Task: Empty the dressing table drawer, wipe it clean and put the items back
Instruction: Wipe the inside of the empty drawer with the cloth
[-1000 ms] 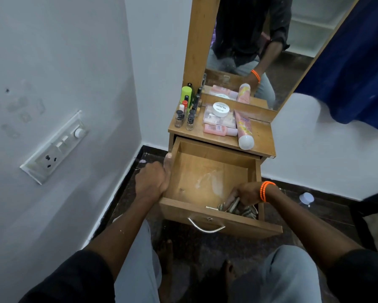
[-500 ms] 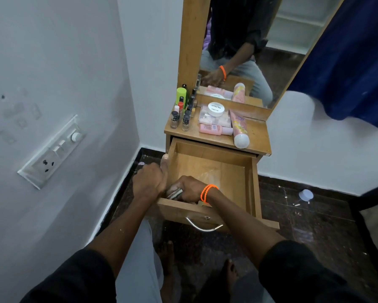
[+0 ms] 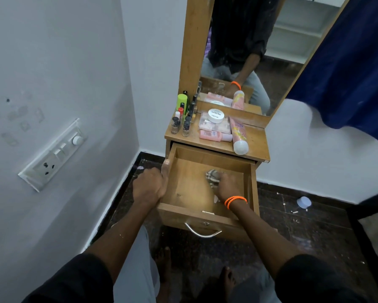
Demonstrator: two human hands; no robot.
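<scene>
The wooden drawer (image 3: pixel 190 186) is pulled out from the dressing table (image 3: pixel 255 141). My right hand (image 3: pixel 227 185), with orange bracelets at the wrist, presses a checked cloth (image 3: pixel 212 177) onto the drawer floor near the back right. My left hand (image 3: pixel 150 184) grips the drawer's left wall, thumb along the rim. On the table top stand several small bottles (image 3: pixel 180 123), a green bottle (image 3: pixel 182 101), a white jar (image 3: pixel 216 115), a pink bottle (image 3: pixel 214 136) and a pink tube (image 3: pixel 238 136). A small pale scrap (image 3: pixel 207 212) lies by the drawer's front wall.
A tall mirror (image 3: pixel 249 51) stands behind the table. The left wall carries a switch panel (image 3: pixel 54 154). A blue curtain (image 3: pixel 354 68) hangs at the right. A small white cap (image 3: pixel 304 202) and bits of debris lie on the dark floor. My bare feet are below the drawer handle (image 3: pixel 202 232).
My right hand swept the cloth from the drawer's front right corner to the front left, and now it is at the back right. My left hand has stayed on the drawer's side.
</scene>
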